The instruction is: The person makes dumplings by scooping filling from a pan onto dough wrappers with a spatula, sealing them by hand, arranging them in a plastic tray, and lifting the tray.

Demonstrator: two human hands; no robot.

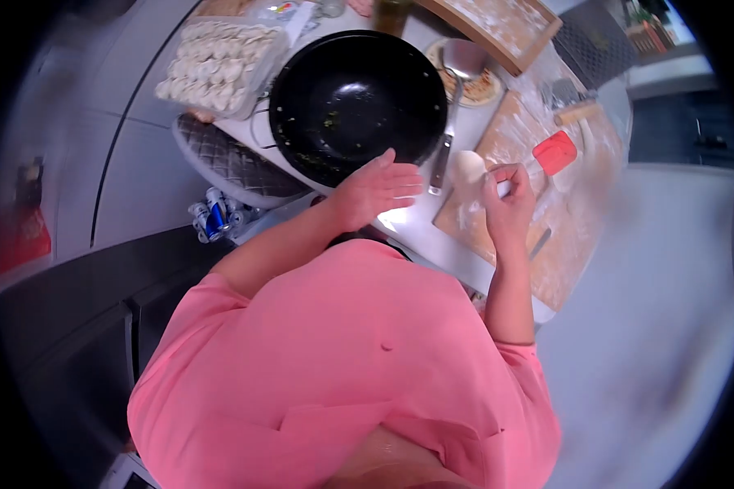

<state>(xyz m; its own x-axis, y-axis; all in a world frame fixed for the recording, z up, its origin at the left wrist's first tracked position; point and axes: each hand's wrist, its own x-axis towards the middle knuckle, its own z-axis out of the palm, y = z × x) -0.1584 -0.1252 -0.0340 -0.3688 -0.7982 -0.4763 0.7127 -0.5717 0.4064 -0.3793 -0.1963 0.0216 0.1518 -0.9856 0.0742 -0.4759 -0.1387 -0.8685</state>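
Note:
My left hand (377, 193) is at the near edge of the black wok (355, 106), its fingers stretched out and nothing in it. My right hand (509, 200) is over the floured wooden board (567, 244), thumb and fingers curled together in a pinch. A small white bit shows between those fingers, too small to name. Just left of them lies a round white piece (467, 167) that looks like dough. A knife-like blade (540, 244) rests on the board beside my right wrist.
Dumplings fill a clear container (218, 65) at the back left. A metal spatula (462, 61) lies over a plate of food (483, 88). A red scraper (554, 152), a rolling pin (577, 113) and a wooden tray (514, 63) are at the right. Cans (216, 210) stand lower left.

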